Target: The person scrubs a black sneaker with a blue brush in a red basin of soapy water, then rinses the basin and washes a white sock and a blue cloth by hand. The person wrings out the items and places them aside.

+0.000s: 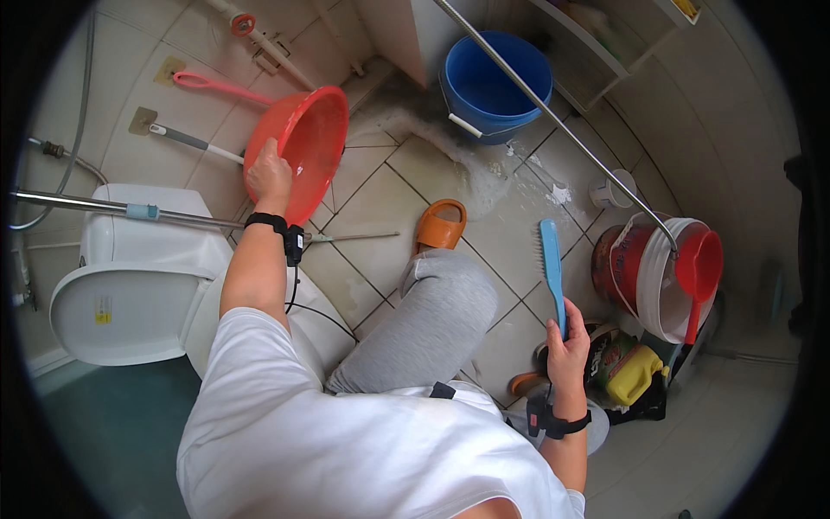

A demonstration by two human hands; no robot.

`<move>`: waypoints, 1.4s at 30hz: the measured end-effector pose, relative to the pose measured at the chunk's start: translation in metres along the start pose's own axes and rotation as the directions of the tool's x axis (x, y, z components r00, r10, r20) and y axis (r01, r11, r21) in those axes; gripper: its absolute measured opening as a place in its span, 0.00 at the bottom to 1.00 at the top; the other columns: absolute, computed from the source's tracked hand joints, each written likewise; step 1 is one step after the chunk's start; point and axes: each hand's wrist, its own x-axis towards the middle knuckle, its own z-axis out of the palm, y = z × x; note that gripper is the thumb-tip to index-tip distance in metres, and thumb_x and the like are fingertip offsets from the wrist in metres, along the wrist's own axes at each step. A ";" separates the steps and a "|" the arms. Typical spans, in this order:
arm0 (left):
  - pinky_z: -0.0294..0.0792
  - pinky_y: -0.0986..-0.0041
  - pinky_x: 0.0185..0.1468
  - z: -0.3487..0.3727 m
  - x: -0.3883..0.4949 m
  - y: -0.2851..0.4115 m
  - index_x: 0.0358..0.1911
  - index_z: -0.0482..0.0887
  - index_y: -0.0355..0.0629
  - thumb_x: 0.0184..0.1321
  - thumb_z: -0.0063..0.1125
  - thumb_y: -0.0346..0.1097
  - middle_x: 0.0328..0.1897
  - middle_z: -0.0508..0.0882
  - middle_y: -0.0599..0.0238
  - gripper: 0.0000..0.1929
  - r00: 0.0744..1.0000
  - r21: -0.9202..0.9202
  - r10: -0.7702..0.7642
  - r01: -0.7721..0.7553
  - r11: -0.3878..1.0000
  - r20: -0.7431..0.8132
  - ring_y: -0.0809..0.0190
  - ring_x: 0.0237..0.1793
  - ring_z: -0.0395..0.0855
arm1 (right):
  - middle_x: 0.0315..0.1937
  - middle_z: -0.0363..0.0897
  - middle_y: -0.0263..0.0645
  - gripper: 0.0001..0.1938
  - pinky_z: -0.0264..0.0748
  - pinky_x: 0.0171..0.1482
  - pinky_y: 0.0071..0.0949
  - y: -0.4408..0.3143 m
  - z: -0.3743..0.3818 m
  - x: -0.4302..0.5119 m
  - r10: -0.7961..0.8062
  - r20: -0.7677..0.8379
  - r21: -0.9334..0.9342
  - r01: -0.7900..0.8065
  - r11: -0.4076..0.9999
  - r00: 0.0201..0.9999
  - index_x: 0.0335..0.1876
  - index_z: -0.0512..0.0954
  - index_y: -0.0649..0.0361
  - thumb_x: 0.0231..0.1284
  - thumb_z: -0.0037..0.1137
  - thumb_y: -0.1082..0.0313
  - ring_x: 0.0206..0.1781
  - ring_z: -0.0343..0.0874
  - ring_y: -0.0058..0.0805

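My left hand (271, 174) grips the near rim of a red plastic basin (310, 159), which is tipped on its side so that its mouth faces right. In my right hand (568, 344) is the handle of a blue scrubbing brush (552, 266); it points away from me with its bristles to the left. Below the brush lies the tiled floor (402, 188), where a wet streak of grey suds (476, 178) runs past a blue bucket (496, 81). The bucket stands upright with its white-gripped handle hanging down.
A toilet (149, 227) with its lid raised is at my left. On the right, a red-and-white bucket (639, 272) bears a red dipper (699, 272), near a yellow bottle (637, 375) and a white cup (612, 189). A metal shower hose (551, 117) crosses the view.
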 end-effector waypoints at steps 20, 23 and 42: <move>0.77 0.57 0.43 -0.016 0.050 0.009 0.44 0.82 0.44 0.50 0.57 0.28 0.36 0.87 0.52 0.15 0.933 -0.562 -0.351 0.333 0.757 0.079 0.44 0.38 0.87 | 0.23 0.67 0.28 0.19 0.64 0.30 0.20 0.020 -0.020 -0.026 -0.038 -0.096 -0.073 0.031 0.997 0.995 0.60 0.75 0.62 0.63 0.57 0.71 0.25 0.65 0.17; 0.77 0.61 0.40 -0.014 0.055 0.000 0.41 0.82 0.39 0.50 0.58 0.27 0.33 0.86 0.56 0.12 0.875 -0.815 -0.394 0.434 0.384 0.280 0.52 0.33 0.86 | 0.23 0.69 0.29 0.19 0.65 0.30 0.21 0.026 -0.030 -0.031 -0.038 -0.098 -0.081 0.030 0.996 0.994 0.60 0.75 0.62 0.63 0.57 0.71 0.25 0.66 0.18; 0.82 0.75 0.26 -0.079 0.037 0.227 0.43 0.79 0.39 0.63 0.64 0.37 0.33 0.84 0.60 0.12 0.435 -0.528 0.314 0.777 0.343 0.844 0.63 0.24 0.85 | 0.29 0.83 0.36 0.21 0.69 0.21 0.21 0.092 -0.093 -0.065 0.289 -0.124 0.470 -0.201 0.860 0.949 0.66 0.70 0.62 0.70 0.50 0.65 0.22 0.72 0.17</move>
